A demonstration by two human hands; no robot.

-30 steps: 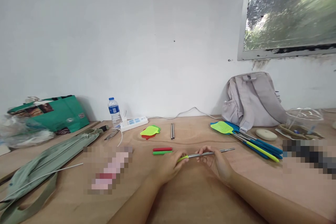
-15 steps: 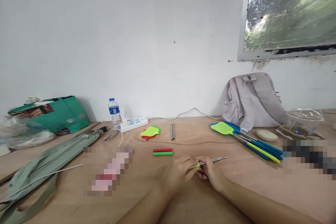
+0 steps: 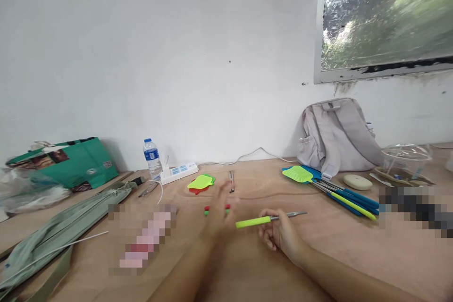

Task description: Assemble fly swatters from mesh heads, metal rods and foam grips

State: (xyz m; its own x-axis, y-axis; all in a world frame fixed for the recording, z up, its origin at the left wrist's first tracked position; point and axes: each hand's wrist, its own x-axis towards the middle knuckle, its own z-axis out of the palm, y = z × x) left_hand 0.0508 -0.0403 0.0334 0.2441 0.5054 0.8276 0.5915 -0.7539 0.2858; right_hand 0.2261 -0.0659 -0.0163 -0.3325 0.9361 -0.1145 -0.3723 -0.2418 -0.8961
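Plywood tabletop (image 3: 354, 245) fills the near view below a white wall. Nearest, the right hand (image 3: 279, 238) is clamped on a collapsed metal rod with a lime-green grip (image 3: 264, 220), held level just above the wood. Half a second ago both hands pinched it together; now the left hand (image 3: 221, 212) has let go and reaches farther out, open and empty, over the red and green sleeves (image 3: 216, 208) (only their ends peek out beside it). So the rod looks finished with and another part is being sought. Motion blur smears the left hand's fingers. Farther off lie two bare rods (image 3: 231, 180), loose swatter heads (image 3: 201, 182) and assembled swatters (image 3: 329, 186). Two pixelated patches cannot be read.
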